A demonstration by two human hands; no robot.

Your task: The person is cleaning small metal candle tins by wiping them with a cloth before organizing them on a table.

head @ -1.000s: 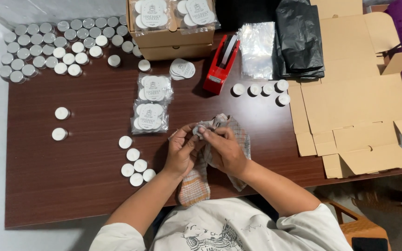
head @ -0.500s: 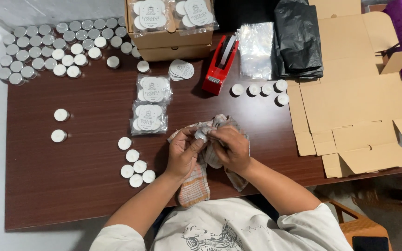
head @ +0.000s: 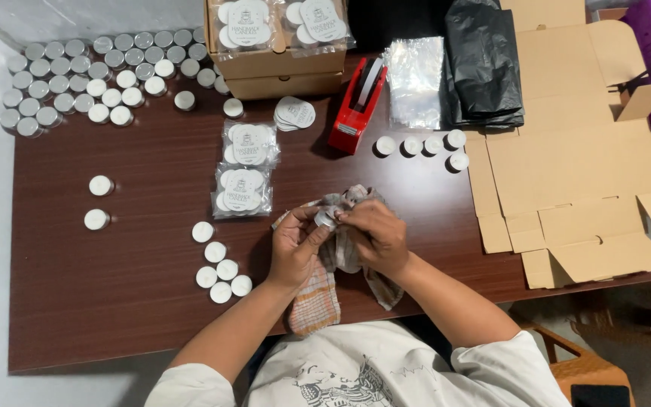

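- Metal-cupped tealight [head: 325, 218], above the desk [head: 114, 301], is pinched in the left hand [head: 295, 249]: likely light, rigid, slippery.
- Right hand [head: 374, 237] clenches a soft checked cloth [head: 325, 264] against it; the rim looks safest to grip.

A small home packing workspace: rows of tealight candles [head: 84, 79] are sitting on a brown table [head: 114, 301], alongside bagged candle packs [head: 244, 169], a red tape dispenser [head: 356, 109], clear bags [head: 414, 79] and flattened cardboard boxes [head: 566, 166].

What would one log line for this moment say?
left hand: holds tealight | right hand: wipes it with checked cloth | near: five loose tealights, brown table
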